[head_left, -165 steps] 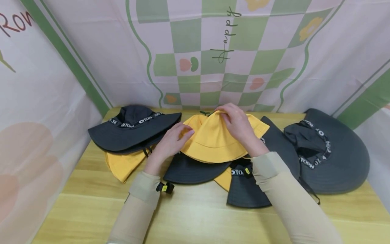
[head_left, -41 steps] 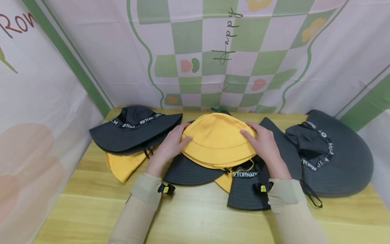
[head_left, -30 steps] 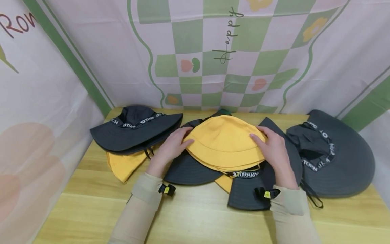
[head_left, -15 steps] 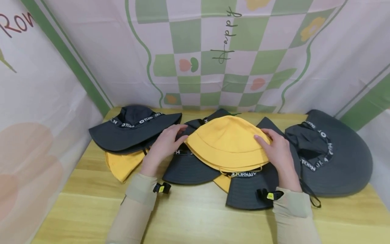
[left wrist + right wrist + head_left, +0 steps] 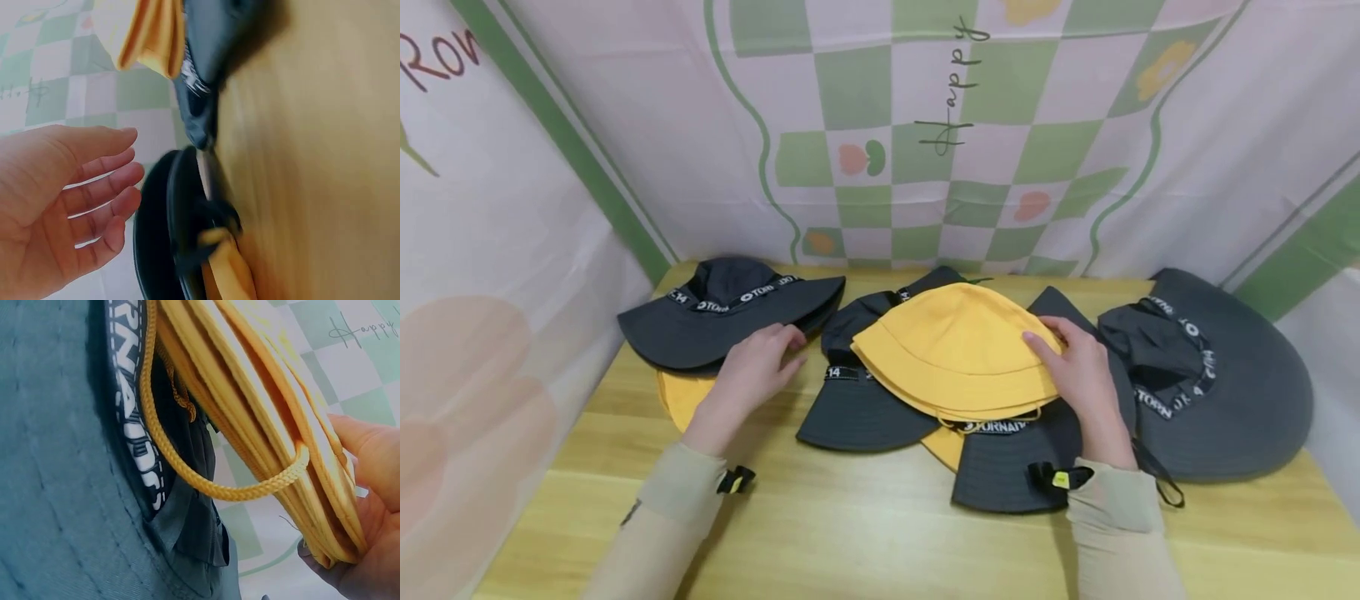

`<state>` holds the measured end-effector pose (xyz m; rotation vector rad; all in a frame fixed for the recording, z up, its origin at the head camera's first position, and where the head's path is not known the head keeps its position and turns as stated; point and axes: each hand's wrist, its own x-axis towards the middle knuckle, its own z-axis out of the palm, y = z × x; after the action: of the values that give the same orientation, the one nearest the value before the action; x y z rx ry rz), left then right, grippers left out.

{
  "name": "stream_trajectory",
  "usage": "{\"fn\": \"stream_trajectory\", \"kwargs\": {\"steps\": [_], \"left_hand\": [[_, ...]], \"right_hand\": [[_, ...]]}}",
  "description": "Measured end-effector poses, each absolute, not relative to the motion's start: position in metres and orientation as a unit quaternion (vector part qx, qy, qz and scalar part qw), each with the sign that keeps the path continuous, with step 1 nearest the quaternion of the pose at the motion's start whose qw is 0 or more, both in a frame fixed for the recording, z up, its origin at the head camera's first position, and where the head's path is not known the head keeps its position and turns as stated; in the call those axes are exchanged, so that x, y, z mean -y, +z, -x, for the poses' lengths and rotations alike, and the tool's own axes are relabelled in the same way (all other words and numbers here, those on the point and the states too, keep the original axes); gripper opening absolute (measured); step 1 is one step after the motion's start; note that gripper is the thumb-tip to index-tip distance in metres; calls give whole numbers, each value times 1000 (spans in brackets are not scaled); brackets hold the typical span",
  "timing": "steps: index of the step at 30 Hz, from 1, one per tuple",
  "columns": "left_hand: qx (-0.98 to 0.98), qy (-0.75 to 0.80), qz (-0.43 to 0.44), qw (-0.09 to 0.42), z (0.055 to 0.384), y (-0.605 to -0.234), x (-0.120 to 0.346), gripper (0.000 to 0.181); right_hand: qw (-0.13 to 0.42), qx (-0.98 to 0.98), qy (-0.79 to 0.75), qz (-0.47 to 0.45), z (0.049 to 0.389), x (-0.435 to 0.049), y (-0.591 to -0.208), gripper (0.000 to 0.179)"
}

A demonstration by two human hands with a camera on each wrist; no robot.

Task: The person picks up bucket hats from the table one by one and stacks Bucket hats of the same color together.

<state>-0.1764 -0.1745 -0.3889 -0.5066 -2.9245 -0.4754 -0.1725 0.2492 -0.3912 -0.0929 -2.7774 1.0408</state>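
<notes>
My right hand (image 5: pixel 1078 367) grips the right edge of a stack of yellow bucket hats (image 5: pixel 958 346), thumb on top. In the right wrist view, the layered yellow brims (image 5: pixel 262 419) lie against the palm and a yellow cord (image 5: pixel 219 490) loops out below. Holding nothing, my left hand (image 5: pixel 756 371) is over the right side of a dark wide-brimmed hat (image 5: pixel 722 333). The left wrist view has its fingers (image 5: pixel 100 187) loosely bent, apart from the black brims (image 5: pixel 169 219). A yellow hat (image 5: pixel 681 396) lies beneath that dark hat, partly hidden.
Dark hats with lettered bands, one at the middle left (image 5: pixel 865 417) and one at the middle right (image 5: pixel 1015 475), lie under the yellow stack. Another large dark hat (image 5: pixel 1232 383) lies at the far right. The wooden table (image 5: pixel 850 533) ends at a printed cloth backdrop (image 5: pixel 925 167).
My left hand has let go of the yellow hats and moved left to the dark hat. Earlier both hands held the yellow stack, which shifted right; the right hand still grips it.
</notes>
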Motion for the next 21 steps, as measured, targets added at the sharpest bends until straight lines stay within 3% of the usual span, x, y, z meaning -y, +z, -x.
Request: {"fn": "stream_trajectory", "kwargs": {"steps": [17,21], "left_hand": [[988,-37,126,80,137,-406,220,46],[987,-21,127,94,135,-409,223,44]], "right_hand": [[86,933,350,24,173,-249,-391,59],[85,932,351,25,172,-249,-391,59]]}}
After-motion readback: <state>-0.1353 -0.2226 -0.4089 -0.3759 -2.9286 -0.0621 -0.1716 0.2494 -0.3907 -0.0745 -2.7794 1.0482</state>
